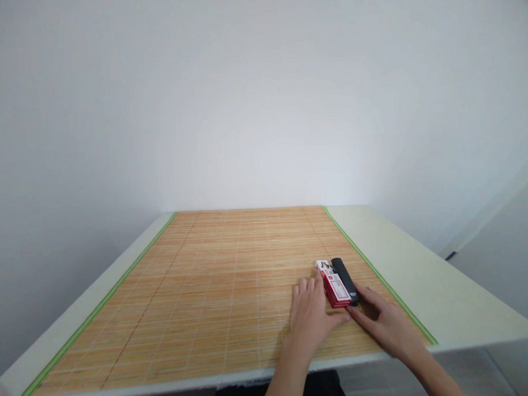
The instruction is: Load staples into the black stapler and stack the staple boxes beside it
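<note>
label (337, 288) on red box (340, 304) beside left hand (309, 310), unreadably small

table (416, 268): pale top, mostly covered
mat (206, 281): bamboo-looking, green edging
on it: red-and-white boxes (337, 289), longish black thing (345, 280) alongside

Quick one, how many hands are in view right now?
2. The left hand is beside the red-and-white item, on its left; the right hand is right of the black object. No others show.

Pale wall (261, 105), brighter toward centre — white table (405, 268) — grey floor (464, 373) below.
</note>
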Demonstrator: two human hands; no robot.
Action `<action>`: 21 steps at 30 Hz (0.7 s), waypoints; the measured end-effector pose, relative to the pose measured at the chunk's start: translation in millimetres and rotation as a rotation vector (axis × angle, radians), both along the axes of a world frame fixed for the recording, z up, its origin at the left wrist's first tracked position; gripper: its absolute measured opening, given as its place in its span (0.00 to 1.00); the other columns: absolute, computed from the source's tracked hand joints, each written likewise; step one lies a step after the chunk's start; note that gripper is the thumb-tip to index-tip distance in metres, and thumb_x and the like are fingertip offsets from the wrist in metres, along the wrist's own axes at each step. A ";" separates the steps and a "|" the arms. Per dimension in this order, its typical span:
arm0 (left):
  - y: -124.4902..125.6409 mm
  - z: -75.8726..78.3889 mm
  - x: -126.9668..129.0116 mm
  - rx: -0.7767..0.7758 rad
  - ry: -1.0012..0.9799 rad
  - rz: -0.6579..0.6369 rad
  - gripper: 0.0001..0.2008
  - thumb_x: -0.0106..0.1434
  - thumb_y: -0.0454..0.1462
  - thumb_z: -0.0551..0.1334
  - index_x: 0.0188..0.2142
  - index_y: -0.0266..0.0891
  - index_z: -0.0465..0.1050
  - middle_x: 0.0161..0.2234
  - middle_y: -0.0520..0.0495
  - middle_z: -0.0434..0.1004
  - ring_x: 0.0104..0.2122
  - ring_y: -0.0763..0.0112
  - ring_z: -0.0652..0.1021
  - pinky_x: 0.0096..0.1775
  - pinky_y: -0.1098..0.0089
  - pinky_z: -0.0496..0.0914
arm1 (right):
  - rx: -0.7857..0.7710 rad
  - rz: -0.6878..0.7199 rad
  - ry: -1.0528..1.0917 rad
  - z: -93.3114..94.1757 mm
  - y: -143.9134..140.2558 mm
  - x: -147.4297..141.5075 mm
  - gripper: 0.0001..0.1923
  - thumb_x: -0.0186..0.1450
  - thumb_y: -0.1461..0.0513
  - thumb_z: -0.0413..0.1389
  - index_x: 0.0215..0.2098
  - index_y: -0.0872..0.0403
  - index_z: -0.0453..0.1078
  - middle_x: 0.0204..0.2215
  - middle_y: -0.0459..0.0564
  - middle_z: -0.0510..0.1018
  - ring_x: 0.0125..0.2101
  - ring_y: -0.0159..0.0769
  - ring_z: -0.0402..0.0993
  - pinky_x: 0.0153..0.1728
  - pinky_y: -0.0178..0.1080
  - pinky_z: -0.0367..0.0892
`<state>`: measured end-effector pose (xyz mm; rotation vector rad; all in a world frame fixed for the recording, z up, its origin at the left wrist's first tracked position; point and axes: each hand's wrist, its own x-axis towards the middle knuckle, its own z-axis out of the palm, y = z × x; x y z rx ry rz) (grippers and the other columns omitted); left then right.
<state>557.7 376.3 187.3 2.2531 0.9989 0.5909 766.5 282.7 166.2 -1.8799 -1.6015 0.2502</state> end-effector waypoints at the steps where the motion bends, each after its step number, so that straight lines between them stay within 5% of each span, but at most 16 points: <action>1: -1.1 -0.1 -1.2 -0.003 0.001 0.002 0.56 0.56 0.62 0.67 0.74 0.44 0.45 0.63 0.38 0.68 0.58 0.45 0.67 0.61 0.52 0.58 | 0.001 0.001 0.002 -0.9 -0.2 0.8 0.33 0.67 0.47 0.58 0.67 0.49 0.67 0.62 0.53 0.74 0.60 0.53 0.72 0.63 0.52 0.67; 6: -7.1 -3.0 -19.6 0.031 -0.063 0.001 0.51 0.55 0.57 0.71 0.72 0.47 0.52 0.63 0.43 0.67 0.59 0.49 0.66 0.62 0.54 0.59 | 0.000 -0.009 0.009 -5.8 -0.9 4.0 0.37 0.66 0.47 0.58 0.70 0.50 0.62 0.65 0.54 0.70 0.63 0.54 0.69 0.65 0.54 0.63; 10: -10.9 -1.6 -34.9 0.057 -0.082 0.002 0.27 0.61 0.51 0.70 0.58 0.53 0.72 0.59 0.48 0.71 0.58 0.53 0.67 0.60 0.55 0.61 | -0.002 0.001 0.009 -8.0 0.6 4.9 0.37 0.66 0.47 0.59 0.70 0.50 0.62 0.65 0.55 0.70 0.63 0.53 0.69 0.66 0.53 0.63; 13: -13.3 2.5 -38.1 0.063 -0.093 -0.045 0.13 0.66 0.49 0.65 0.50 0.57 0.78 0.57 0.52 0.73 0.58 0.55 0.68 0.59 0.55 0.62 | 0.014 -0.009 0.015 -8.5 1.7 5.3 0.37 0.65 0.47 0.59 0.69 0.49 0.63 0.64 0.54 0.71 0.62 0.53 0.70 0.65 0.53 0.64; 21: -12.9 6.9 -37.0 0.061 -0.099 -0.055 0.14 0.65 0.48 0.67 0.50 0.57 0.78 0.56 0.52 0.75 0.57 0.54 0.68 0.59 0.53 0.62 | 0.021 0.003 0.014 -10.2 2.1 3.5 0.37 0.66 0.46 0.58 0.70 0.50 0.62 0.65 0.55 0.71 0.63 0.53 0.69 0.65 0.53 0.63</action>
